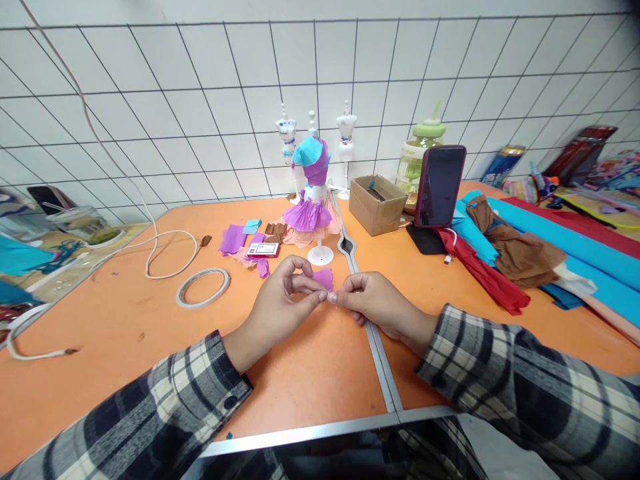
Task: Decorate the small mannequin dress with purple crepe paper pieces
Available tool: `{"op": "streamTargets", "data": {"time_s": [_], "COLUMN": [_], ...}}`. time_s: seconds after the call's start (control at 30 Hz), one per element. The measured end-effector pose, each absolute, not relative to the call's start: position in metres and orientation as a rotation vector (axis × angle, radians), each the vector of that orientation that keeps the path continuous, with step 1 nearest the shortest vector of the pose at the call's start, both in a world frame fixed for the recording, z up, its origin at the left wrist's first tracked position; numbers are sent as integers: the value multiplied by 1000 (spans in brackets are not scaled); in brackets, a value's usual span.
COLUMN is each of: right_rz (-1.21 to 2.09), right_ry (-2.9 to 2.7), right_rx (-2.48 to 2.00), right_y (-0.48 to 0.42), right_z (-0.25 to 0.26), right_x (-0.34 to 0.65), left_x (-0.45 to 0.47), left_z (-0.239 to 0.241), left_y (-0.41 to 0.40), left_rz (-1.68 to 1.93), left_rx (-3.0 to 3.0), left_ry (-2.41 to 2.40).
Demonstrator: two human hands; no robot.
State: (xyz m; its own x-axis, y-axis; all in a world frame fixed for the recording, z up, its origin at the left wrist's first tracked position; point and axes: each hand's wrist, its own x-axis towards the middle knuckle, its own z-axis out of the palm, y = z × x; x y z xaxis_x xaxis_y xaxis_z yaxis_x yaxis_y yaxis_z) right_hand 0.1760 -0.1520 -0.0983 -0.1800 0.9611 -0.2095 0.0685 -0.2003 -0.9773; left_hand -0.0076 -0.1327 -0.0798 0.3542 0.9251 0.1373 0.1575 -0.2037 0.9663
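Note:
My left hand (287,303) and my right hand (375,303) meet fingertip to fingertip low over the orange table, both closed in a pinch. A small piece of purple crepe paper (324,277) shows just behind the fingertips, its near edge seemingly between them; the fingers partly cover it. Beyond it stands a small white dress form (320,255) on a round base, wearing a turquoise and purple paper top (316,170) and a ruffled purple skirt (307,215) over peach paper.
Purple paper scraps (233,239), a small white-and-red box (263,250) and a tape roll (203,288) lie to the left. Behind are two bare dress forms (346,137), a cardboard box (377,207), a propped phone (440,187) and coloured crepe paper (520,247).

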Motion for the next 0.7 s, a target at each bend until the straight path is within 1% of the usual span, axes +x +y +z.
{"op": "streamTargets", "data": {"time_s": [0.1,0.23,0.37,0.47,0.6,0.7], "right_rz": [1470,1565,1799,1941,1949,1989], "right_ry": [-1277,-1212,-1103,-1060,-1036,-1096], "right_rx": [-1255,-1169,-1013,-954,-998,-1022], "right_y": [-152,-152,-152,-151,-147,-143], "right_z": [-99,-97,-94,-94,-95,-95], "right_x": [175,176,181,183,185,190], "left_x": [-6,-6,-11,-14,-16,-19], "left_z": [-78,-76,-78,-81,-85,-85], "left_y": [-134,-136,-134,-129,-128,-131], "left_rz": [1004,1075,1179,1188,1157,1122], "left_rx": [1554,1506,1493,1502,1607,1841], "left_ry": [979,942,929,947,889,788]}}
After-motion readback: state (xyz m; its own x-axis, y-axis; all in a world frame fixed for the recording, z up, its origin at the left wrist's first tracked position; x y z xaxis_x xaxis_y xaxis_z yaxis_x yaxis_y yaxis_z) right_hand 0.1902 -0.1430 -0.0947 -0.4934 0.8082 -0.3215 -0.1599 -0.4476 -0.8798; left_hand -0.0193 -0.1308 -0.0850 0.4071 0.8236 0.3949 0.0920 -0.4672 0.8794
